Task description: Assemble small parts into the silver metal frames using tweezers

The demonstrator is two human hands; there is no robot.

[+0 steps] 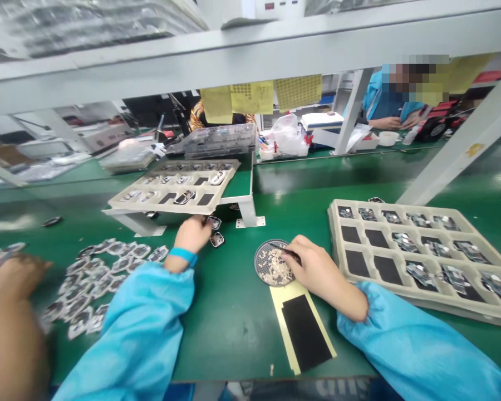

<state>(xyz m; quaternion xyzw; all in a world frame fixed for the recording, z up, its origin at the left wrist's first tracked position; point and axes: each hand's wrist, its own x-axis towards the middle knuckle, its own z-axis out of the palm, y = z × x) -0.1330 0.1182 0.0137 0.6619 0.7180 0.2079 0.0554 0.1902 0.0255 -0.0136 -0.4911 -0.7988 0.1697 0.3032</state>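
My right hand (315, 264) is closed on dark tweezers (284, 252), whose tips are over a round grey perforated dish (261, 259) of small pale bits. Below the dish lies a yellow sheet with a black rectangle (307, 331). My left hand (192, 236), with a blue band at the wrist, is by the front edge of a raised tray. Its fingers are pinched at a small white-rimmed housing (214, 223); the fingertips are partly hidden. A second such housing (217, 240) lies just below on the green bench.
A beige compartment tray (167, 206) of small parts sits on a low stand. To the right is another tray (336, 234) with circuit boards. Many white-rimmed parts (104, 273) lie at left, near another person's blurred arm (14, 312). A shelf beam (250, 50) crosses above.
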